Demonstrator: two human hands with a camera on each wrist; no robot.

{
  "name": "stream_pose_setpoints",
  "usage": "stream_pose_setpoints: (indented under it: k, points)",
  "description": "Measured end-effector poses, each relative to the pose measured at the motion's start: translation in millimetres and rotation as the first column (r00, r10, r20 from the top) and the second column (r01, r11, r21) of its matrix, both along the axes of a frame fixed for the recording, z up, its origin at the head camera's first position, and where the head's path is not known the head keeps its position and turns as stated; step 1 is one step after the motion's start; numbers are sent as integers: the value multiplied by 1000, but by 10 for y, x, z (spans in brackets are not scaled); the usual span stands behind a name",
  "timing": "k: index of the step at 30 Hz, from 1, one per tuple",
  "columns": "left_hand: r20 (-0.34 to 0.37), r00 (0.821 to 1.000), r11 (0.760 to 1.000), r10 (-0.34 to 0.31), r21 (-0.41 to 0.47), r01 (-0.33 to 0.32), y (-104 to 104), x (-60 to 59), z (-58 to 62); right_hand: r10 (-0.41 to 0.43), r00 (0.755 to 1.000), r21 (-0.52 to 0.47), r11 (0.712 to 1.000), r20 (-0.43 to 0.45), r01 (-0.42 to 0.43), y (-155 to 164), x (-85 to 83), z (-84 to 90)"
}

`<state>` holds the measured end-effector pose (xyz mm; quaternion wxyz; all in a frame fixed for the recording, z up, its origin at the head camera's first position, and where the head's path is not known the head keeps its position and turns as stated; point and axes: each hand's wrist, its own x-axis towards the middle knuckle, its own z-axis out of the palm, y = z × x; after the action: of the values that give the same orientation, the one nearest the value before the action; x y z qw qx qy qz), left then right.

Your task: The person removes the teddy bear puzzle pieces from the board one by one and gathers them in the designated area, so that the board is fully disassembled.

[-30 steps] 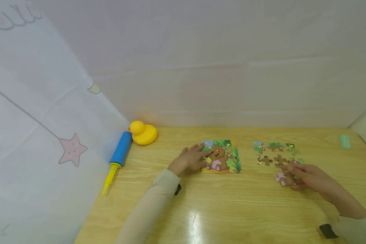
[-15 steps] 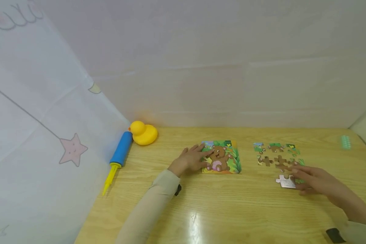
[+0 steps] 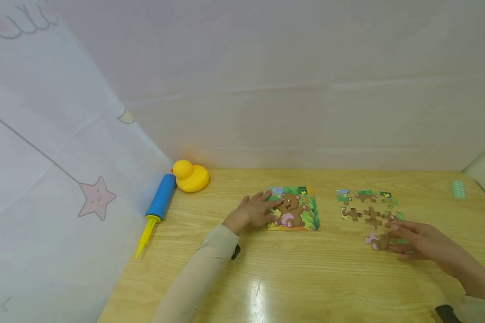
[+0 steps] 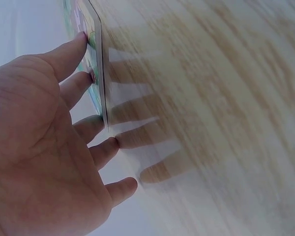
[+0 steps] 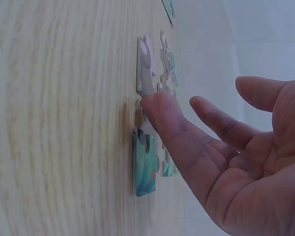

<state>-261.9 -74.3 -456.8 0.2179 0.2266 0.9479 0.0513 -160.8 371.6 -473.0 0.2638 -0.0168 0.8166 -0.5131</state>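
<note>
**Now: loose piece face-up, right hand touching it**

Left hand (image 3: 253, 211) lies flat, fingers straight and spread, resting on the left edge of the bear picture board (image 3: 294, 208); it holds nothing, only steadies. Right hand (image 3: 418, 240) is relaxed, fingers straight; in the right wrist view one fingertip (image 5: 155, 105) touches the pink-and-brown piece (image 3: 376, 242), nothing pinched. That piece lies flat on the wooden table (image 3: 307, 273), just below the scattered loose pieces (image 3: 368, 206) (a green piece sits beside it, partly under the fingers).

Judged step: sorting and orienting pieces, none visibly placed yet. Next move probably calls for a thumb-and-finger pinch on the piece's edge, then matching it against the bear picture.
</note>
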Motion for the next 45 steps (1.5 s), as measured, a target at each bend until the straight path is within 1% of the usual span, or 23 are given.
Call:
stream_pose_setpoints:
  k: [5, 11, 16, 22, 27, 32, 34, 42, 45]
  points:
    - [-10, 1000, 1000, -6, -1, 6, -1, 11, 13, 30, 998, -10, 999, -48, -30, 30, -13, 45]
    - [-10, 1000, 1000, 8, 4, -8, -2, 8, -11, 39, 995, 27, 999, -89, -36, -92, -75, 154]
    - [-21, 999, 998, 28, 58, -27, 1, 19, -30, 57, 990, 3, 998, -128, -57, -248, -134, 227]
    - [-55, 997, 993, 48, 113, -42, -1, 23, -29, 96, 973, -34, 994, -209, -105, -454, -243, 267]
    - [-75, 996, 993, 39, 116, -30, -18, 46, -50, 103, 975, -80, 990, -195, -120, -588, -314, 277]
    - [-89, 996, 996, 18, 93, -10, -51, 79, -79, 113, 967, -65, 989, -229, -131, -718, -354, 259]
    - [-90, 996, 997, 8, 80, -1, -71, 90, -84, 106, 967, -55, 991, -230, -122, -796, -378, 244]
    - [-42, 999, 996, -6, 83, 9, -127, 112, -90, 110, 981, -112, 985, -161, -129, -1220, -539, 178]
    - [-50, 999, 998, -16, 65, 19, -136, 110, -96, 100, 988, -126, 985, -122, -115, -1362, -565, 159]
